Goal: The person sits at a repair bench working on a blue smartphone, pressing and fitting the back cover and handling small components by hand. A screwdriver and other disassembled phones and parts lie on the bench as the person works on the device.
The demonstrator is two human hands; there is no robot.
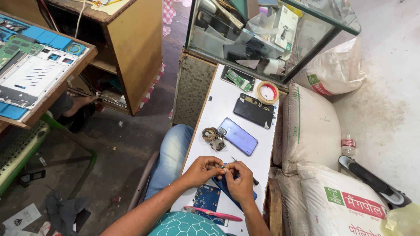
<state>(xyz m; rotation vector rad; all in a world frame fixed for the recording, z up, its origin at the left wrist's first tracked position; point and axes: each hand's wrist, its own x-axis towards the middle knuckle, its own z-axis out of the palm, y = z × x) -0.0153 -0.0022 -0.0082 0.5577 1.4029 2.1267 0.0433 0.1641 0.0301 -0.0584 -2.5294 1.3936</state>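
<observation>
Left hand [202, 169] and right hand [239, 180] meeting fingertip to fingertip over the near end of the narrow white bench [218, 102], both pinched shut on a tiny metallic part [222, 167], too small to identify. Just beyond, a glossy blue phone [238, 136], a round metal component [209, 133]; nearer, a blue circuit board [206, 198], pink tweezers [213, 213]

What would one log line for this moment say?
left hand: pinching small part | right hand: on same part | under hands: blue board, pink tool | ahead: purple phone, black phone
</observation>
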